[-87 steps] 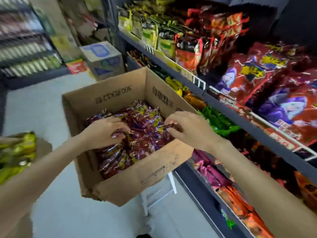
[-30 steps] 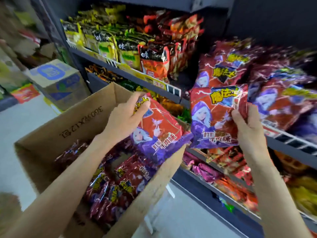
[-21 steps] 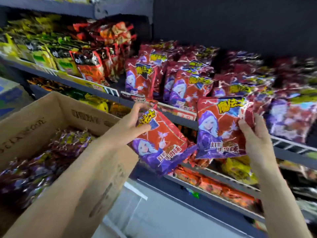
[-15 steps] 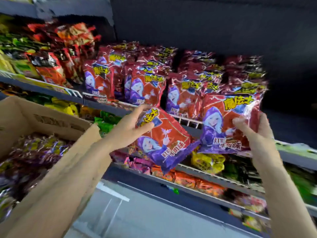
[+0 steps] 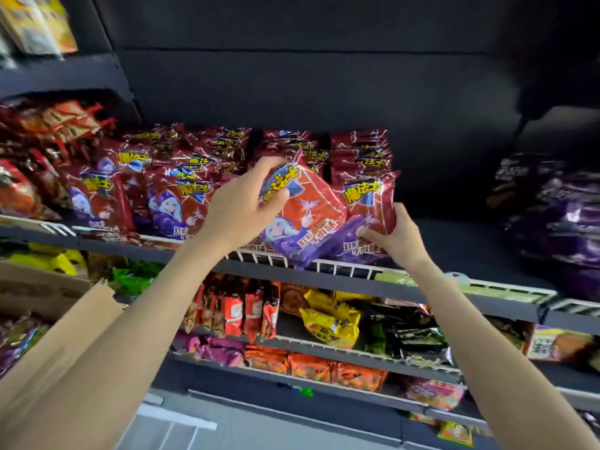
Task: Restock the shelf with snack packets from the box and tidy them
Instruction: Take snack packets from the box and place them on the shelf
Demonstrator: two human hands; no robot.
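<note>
Hands each grasping a red-purple packet (image 5: 305, 219), yellow Chinese lettering, left hand (image 5: 240, 209), right hand (image 5: 397, 237), shelf (image 5: 324, 274).

bare shelf (image 5: 470, 241) right of packet rows (image 5: 360, 157) (dark), purple bags (image 5: 558, 216) beyond

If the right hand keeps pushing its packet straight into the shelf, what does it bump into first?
Probably the stack of red packets right behind it. The right hand holds its packet at that row's front, though depth is hard to judge.
</note>
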